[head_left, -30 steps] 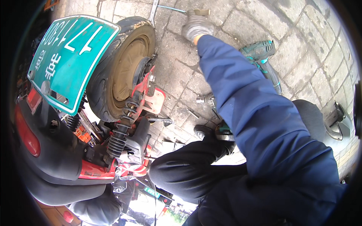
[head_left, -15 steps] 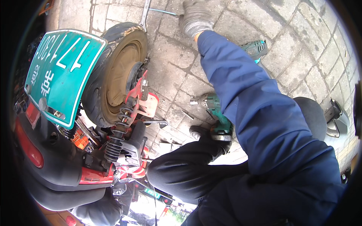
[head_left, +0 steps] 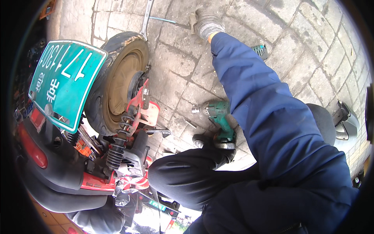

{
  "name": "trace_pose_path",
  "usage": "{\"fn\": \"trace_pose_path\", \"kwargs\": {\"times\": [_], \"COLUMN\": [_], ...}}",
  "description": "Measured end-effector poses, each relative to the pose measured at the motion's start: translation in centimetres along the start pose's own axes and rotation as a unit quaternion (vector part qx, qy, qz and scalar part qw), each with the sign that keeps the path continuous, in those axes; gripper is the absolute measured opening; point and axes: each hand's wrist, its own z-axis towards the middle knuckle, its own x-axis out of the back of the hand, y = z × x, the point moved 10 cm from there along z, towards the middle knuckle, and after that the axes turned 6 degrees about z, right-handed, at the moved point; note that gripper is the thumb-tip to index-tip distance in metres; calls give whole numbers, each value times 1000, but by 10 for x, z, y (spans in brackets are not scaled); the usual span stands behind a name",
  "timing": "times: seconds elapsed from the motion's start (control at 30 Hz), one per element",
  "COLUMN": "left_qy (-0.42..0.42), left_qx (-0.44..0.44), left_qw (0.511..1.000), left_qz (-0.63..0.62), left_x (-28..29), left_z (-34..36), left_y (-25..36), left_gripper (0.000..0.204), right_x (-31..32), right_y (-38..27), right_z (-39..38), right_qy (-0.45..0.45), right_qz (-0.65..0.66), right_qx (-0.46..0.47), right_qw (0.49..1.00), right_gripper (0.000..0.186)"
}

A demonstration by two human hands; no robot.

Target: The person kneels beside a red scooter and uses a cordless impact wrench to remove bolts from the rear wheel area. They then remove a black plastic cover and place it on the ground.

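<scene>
Right hand (head_left: 209,25) had shifted clear of blue rod (head_left: 163,20), apparently leaving it; tan piece (head_left: 192,23) sat at fingers, grip unclear.

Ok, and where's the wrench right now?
In the head view, the wrench is at the top, left of centre, on the paving, its lower end by the wheel and the blue rod to its right.

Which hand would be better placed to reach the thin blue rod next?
Probably the gloved right hand: stretched out, it is near the thin blue rod, though it seems to hold a small brownish piece. The left hand is unseen.
</scene>
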Motion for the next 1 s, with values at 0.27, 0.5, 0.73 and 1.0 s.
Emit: {"fn": "trace_pose_path", "kwargs": {"times": [0.27,0.5,0.73,1.0], "left_qy": [-253,-712,-898,-848], "left_qx": [-127,-127,209,-71], "left_qw": [955,661,308,476], "left_qz": [-91,-200,-234,-220], "left_x": [-182,-356,-434,-470], "left_z": [-99,-342,-481,-456], "left_y": [27,153,196,196], "left_gripper": [41,60,61,28], "right_x": [-25,-24,26,40], "right_y": [-31,-111,-157,-102], "right_z": [-6,-94,-148,-183], "right_qy": [-151,-343,-312,-310], "right_qz": [124,601,564,703], "right_qx": [40,79,228,116], "right_qw": [980,718,730,629], "right_gripper": [35,34,38,32]}}
